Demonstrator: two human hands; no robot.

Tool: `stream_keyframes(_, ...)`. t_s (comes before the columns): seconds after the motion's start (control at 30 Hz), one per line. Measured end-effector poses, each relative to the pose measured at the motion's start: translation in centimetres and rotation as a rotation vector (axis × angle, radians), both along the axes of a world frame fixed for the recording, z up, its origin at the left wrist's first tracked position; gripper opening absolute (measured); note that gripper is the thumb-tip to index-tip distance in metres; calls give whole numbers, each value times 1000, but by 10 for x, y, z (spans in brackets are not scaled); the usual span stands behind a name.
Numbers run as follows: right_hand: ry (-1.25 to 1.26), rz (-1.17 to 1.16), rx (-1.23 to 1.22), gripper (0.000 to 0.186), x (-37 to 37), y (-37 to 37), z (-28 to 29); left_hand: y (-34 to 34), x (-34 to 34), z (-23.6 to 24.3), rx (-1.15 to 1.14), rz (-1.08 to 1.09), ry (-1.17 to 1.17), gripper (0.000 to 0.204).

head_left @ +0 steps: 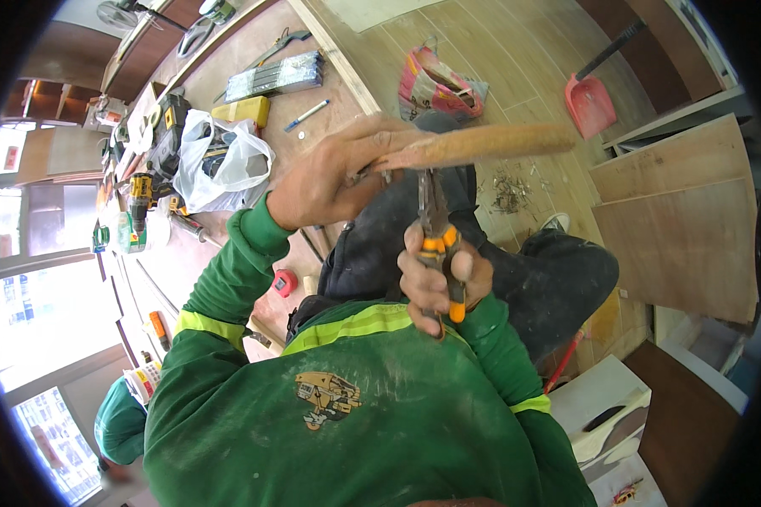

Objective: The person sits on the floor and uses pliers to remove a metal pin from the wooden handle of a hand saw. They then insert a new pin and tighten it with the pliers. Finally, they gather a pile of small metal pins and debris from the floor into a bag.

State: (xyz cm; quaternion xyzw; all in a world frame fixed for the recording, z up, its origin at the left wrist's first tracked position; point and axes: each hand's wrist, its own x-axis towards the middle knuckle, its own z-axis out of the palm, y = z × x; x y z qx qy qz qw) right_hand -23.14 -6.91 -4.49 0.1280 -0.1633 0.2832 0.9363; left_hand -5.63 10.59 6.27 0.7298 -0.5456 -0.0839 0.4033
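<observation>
My left hand [325, 173] is closed around one end of a light brown wooden piece [499, 145], which sticks out to the right at chest height. Below it, my right hand [424, 283] grips a pair of pliers [433, 215] with orange and black handles. The plier jaws point up to the underside of the wood, close to my left fingers. Whether they bite on something there I cannot tell. My legs in dark trousers [550, 283] lie beneath both hands.
Small metal bits, like nails [511, 194], lie scattered on the tiled floor beside a pink bag [440, 89] and a pink dustpan [590, 106]. Wooden panels [676, 228] lean at right. The worktop at left holds a white plastic bag [216, 173], a drill [139, 198] and a red tape measure [285, 282].
</observation>
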Motion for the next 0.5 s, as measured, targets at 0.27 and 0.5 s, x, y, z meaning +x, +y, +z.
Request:
stream_keyframes(0.27, 9, -126, -506, 66, -1, -29, 15, -2, -12, 2, 16, 65, 28, 71)
stream_keyframes(0.5, -219, -602, -2106, 60, 0, -48, 36, -23, -17, 3, 81, 318, -7, 61)
